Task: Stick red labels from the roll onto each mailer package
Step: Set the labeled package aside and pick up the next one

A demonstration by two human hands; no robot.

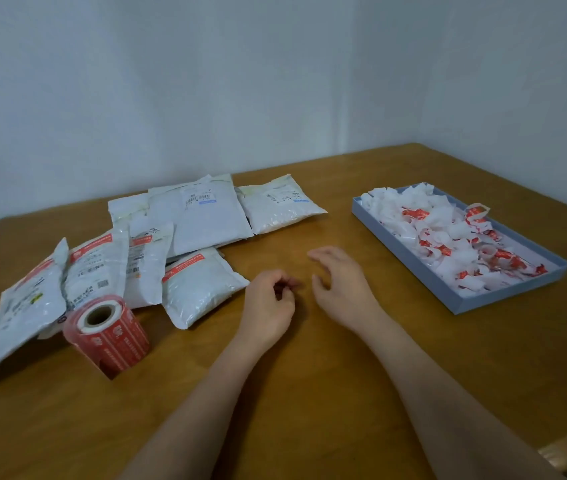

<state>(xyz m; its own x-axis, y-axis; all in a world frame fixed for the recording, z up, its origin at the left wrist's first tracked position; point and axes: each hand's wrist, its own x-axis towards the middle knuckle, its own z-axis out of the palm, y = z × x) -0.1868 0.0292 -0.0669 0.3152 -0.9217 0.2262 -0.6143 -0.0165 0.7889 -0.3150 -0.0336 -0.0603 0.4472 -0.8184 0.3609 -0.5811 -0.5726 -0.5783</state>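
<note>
A roll of red labels (109, 336) stands upright on the wooden table (310, 393) at the left. Behind it lie several white mailer packages; those at the left, such as one mailer (98, 268) and a padded one (199, 285), carry a red label strip. Two mailers farther back, a flat one (202, 216) and a padded one (280, 207), show no red label. My left hand (268, 306) hovers over the table centre with fingers curled in, holding nothing that I can see. My right hand (341, 289) is beside it, fingers apart and empty.
A shallow grey-blue tray (424, 275) at the right holds a heap of white backing scraps with red remnants. A pale wall runs close behind the table. The table's right edge shows at the lower right.
</note>
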